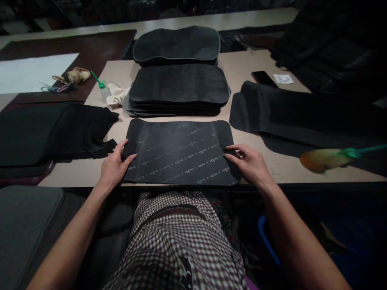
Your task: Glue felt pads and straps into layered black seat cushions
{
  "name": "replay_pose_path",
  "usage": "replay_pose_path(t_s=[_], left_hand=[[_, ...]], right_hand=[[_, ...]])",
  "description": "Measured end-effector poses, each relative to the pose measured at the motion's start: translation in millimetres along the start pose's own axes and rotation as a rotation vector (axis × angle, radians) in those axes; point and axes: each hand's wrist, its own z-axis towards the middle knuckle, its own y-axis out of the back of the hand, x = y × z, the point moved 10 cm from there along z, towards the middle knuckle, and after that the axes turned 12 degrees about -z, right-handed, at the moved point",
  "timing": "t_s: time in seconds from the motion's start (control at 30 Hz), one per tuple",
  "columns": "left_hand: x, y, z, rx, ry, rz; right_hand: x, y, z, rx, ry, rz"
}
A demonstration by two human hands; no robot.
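Note:
A black panel (178, 153) with rounded corners lies in front of me, pale lettering printed in slanting rows across it. My left hand (116, 163) grips its left edge between thumb and fingers. At the opposite edge, my right hand (246, 161) has the panel pinched in the same way. Just behind it rises a stack of similar black panels (178, 86), plain on top. A second stack (178, 44) stands farther back.
Black fabric (78, 129) lies at the left; more black panels (281, 108) spread at the right. An amber bottle with a green nozzle (323, 159) is near the right front. A small bottle (104, 90), a cloth (115, 95), a phone (264, 78) and a white label (283, 79) sit farther back.

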Motion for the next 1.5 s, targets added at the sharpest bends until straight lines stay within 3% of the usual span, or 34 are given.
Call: replay_pose_path(t_s=[0.57, 0.77, 0.93, 1.07, 1.23, 1.5], left_hand=[[-5, -3.8, 1, -0.004, -0.037, 0.065], [-10, -8.5, -3, 0.031, -0.058, 0.06], [-11, -7.6, -3, 0.018, -0.131, -0.021], [-4, -6.4, -3, 0.024, -0.131, -0.117], [3, -4.7, -3, 0.032, -0.107, -0.243], [22, -3.6, 9, 0.041, 0.006, -0.571]], right_hand=[[-2, -4, -2, 0.001, 0.024, -0.05], [4, -3, -7, -0.032, 0.092, -0.186], [24, 4, -12, -0.187, 0.272, -0.399], [30, -10, -14, -0.16, 0.385, -0.368], [19, -23, -15, -0.077, 0.377, -0.314], [19, -21, -13, -0.077, 0.378, -0.286]])
